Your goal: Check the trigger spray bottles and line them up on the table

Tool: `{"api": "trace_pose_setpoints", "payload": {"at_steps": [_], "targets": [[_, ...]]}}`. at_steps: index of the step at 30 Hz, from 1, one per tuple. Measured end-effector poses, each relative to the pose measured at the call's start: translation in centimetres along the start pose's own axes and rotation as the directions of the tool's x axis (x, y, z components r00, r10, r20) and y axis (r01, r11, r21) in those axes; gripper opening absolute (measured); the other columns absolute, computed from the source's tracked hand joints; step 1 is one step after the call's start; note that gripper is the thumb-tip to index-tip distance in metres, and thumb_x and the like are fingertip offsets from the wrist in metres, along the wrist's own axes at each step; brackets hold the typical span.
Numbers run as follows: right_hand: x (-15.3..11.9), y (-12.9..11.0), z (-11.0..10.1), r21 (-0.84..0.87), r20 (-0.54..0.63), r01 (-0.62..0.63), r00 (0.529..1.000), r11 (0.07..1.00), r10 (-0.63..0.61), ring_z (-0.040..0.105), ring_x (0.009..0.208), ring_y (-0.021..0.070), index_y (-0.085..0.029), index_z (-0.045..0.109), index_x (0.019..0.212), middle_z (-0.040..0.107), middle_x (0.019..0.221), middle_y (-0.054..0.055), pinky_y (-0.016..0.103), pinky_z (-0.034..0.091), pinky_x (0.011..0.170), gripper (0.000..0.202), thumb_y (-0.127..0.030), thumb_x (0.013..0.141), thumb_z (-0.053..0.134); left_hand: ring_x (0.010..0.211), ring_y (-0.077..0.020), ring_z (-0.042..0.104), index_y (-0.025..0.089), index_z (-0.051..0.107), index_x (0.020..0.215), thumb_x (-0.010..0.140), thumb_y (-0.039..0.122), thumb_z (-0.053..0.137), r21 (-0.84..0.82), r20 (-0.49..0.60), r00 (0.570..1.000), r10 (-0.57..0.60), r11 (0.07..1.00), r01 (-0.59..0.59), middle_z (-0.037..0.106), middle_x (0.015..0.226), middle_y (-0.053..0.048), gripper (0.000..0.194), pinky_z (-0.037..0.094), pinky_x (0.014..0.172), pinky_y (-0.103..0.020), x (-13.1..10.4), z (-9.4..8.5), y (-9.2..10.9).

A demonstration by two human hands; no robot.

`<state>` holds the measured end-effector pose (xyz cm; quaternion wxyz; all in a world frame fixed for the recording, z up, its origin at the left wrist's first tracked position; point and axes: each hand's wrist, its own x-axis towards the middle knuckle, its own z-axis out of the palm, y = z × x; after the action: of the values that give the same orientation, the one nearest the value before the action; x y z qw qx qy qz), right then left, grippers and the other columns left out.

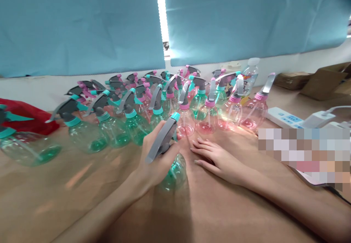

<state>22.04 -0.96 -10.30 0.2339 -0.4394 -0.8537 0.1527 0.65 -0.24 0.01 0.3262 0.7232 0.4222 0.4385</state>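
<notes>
My left hand [160,155] is wrapped round the neck of a green spray bottle [175,173] with a grey and teal trigger head. That bottle is close to me, in the middle of the table, and my fingers partly hide its neck and trigger. Flat on the brown tabletop to its right lies my right hand [216,159], fingers stretched out and holding nothing. Just beyond my hands stand a green spray bottle [137,126] and a pink spray bottle [207,116], part of a crowded group of several such bottles.
At far left, another green bottle [30,148] stands before a red bag [27,115]. A clear plastic bottle [249,76] is behind the group. On the right are a white power strip [285,116], cardboard boxes [323,82] and a blurred-out device. Blue curtains [82,23] hang behind.
</notes>
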Motion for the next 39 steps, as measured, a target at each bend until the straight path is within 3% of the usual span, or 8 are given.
{"api": "trace_pose_setpoints", "payload": {"at_steps": [7,10,13,22,29,39], "targets": [[-0.07,0.15,0.10,0.007,-0.004,0.008,1.000,1.000,-0.008,0.039,0.138,0.0294,-0.023,0.053,0.137,0.052,0.143,0.009,0.051,0.034,0.112,0.044,-0.040,0.097,0.047,0.052,-0.0104,0.036,0.022,0.052,0.079,0.072,0.017,0.051,0.017,-0.005,0.999,-0.032,0.999,0.032,0.043,0.063,0.005,0.009,0.029,0.050,-0.026,-0.17,-0.06,0.22],[-0.07,0.22,0.19,0.003,-0.009,0.005,1.000,1.000,-0.005,0.039,0.137,0.0300,-0.024,0.053,0.137,0.052,0.142,0.008,0.052,0.035,0.111,0.043,-0.039,0.097,0.048,0.069,-0.0154,0.051,0.022,0.053,0.085,0.074,0.017,0.053,0.049,-0.005,1.000,0.007,0.999,-0.007,0.047,0.069,0.003,0.013,0.038,0.058,-0.027,-0.23,-0.02,-0.07],[-0.04,0.21,0.18,-0.004,0.000,0.000,1.000,1.000,0.000,0.039,0.137,0.0301,-0.024,0.053,0.137,0.052,0.142,0.009,0.052,0.035,0.111,0.043,-0.039,0.097,0.048,0.084,-0.0193,0.057,0.023,0.055,0.092,0.075,0.016,0.053,0.042,-0.004,1.000,0.015,0.999,-0.015,0.050,0.074,0.001,0.019,0.042,0.063,-0.027,-0.28,0.07,-0.37],[-0.01,0.04,0.07,0.006,-0.013,0.010,1.000,1.000,-0.010,0.040,0.137,0.0295,-0.023,0.055,0.135,0.052,0.142,0.009,0.052,0.036,0.110,0.042,-0.039,0.096,0.049,0.076,-0.0160,0.057,0.025,0.058,0.105,0.079,0.017,0.054,0.026,-0.024,1.000,-0.001,1.000,0.002,0.056,0.075,0.003,0.027,0.041,0.060,-0.026,-0.31,0.29,-0.48],[0.02,0.13,0.13,0.005,-0.006,0.014,1.000,1.000,-0.014,0.040,0.137,0.0295,-0.024,0.054,0.136,0.052,0.142,0.008,0.052,0.036,0.111,0.043,-0.039,0.097,0.048,0.065,-0.0117,0.053,0.024,0.056,0.111,0.080,0.018,0.054,-0.002,-0.002,1.000,0.014,1.000,-0.014,0.063,0.091,0.001,0.031,0.043,0.061,-0.027,-0.27,0.29,0.00],[-0.01,0.30,0.32,-0.024,0.007,0.017,1.000,1.000,-0.017,0.039,0.137,0.0289,-0.022,0.053,0.137,0.052,0.143,0.008,0.052,0.034,0.112,0.044,-0.040,0.097,0.047,0.063,-0.0131,0.051,0.024,0.055,0.106,0.081,0.017,0.052,0.041,0.001,1.000,0.026,0.999,-0.026,0.056,0.076,0.003,0.026,0.041,0.060,-0.028,-0.39,0.18,-0.08]]}}
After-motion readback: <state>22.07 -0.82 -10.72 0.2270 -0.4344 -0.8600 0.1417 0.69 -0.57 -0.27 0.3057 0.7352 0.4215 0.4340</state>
